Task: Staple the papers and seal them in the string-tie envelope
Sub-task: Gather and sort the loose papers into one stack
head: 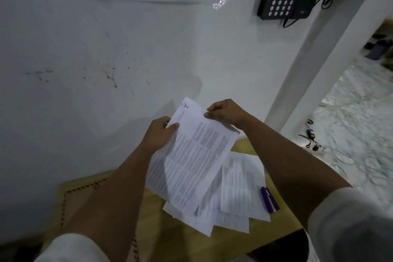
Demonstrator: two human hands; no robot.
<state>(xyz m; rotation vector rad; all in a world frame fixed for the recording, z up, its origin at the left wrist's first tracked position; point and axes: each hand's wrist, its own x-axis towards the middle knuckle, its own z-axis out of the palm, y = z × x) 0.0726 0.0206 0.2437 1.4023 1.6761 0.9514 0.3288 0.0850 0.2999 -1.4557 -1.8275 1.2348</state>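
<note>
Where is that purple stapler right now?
In the head view, the purple stapler lies on the wooden table, lower right, beside the loose papers and just inside the person's right forearm.

Printed papers (197, 155) held tilted above table; loose sheets (240, 187) below; purple stapler (268, 199) beside.

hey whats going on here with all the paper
A person is holding up a few printed sheets with both hands, the left hand on one top corner and the right hand on the other, apparently squaring them up. More loose pages lie below on a yellowish table, with a purple stapler at their right edge. Nothing looks stapled yet, and no envelope is clearly visible.
</note>
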